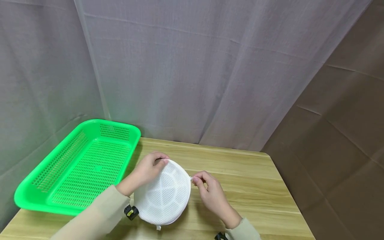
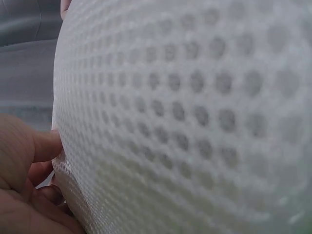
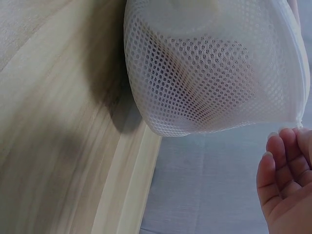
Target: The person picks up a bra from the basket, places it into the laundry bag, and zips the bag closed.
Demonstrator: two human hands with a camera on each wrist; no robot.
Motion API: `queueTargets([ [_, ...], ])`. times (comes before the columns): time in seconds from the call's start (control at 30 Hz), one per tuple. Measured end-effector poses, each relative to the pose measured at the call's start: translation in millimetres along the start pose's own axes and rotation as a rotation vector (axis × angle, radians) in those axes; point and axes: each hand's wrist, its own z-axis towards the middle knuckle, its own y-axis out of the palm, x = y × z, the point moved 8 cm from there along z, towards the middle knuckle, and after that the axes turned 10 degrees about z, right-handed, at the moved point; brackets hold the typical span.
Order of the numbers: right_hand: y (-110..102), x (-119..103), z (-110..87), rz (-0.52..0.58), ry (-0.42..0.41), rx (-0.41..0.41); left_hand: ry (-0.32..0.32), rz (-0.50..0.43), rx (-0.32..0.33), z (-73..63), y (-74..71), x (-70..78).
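Observation:
A round white mesh laundry bag is held up over the wooden table, its domed netted side facing the head view. My left hand grips the bag's upper left rim, thumb over the edge; the left wrist view shows the netting close up beside the fingers. At the bag's right edge my right hand pinches the small white zipper pull between thumb and fingertips. Through the mesh in the right wrist view, a pale rounded shape and darker, blurred tones show.
A green plastic basket with slotted walls and floor stands on the left of the wooden table. Grey curtain cloth hangs behind the table, and a brown cloth runs along the right side.

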Motion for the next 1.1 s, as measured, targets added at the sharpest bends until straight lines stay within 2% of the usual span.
queueTargets([
  [0.23,0,-1,1.3,0.000,-0.018,0.002,0.032,0.002,-0.018,0.7,3.0,5.5],
  [0.4,0,-2,2.2,0.012,-0.010,0.001,0.049,-0.010,-0.069,0.3,10.5,14.8],
  [0.5,1,-4,2.7,0.013,-0.009,-0.010,0.084,0.011,-0.106,-0.9,16.2,23.5],
  [0.63,3,-7,3.1,0.009,-0.014,-0.027,0.157,0.094,-0.136,-3.7,23.2,35.2],
  [0.83,4,-7,2.4,0.006,-0.027,-0.031,0.251,0.212,-0.139,-9.0,28.9,46.8],
  [1.1,3,-6,1.7,0.012,-0.021,-0.020,0.243,0.218,-0.083,-8.1,28.8,41.2],
])
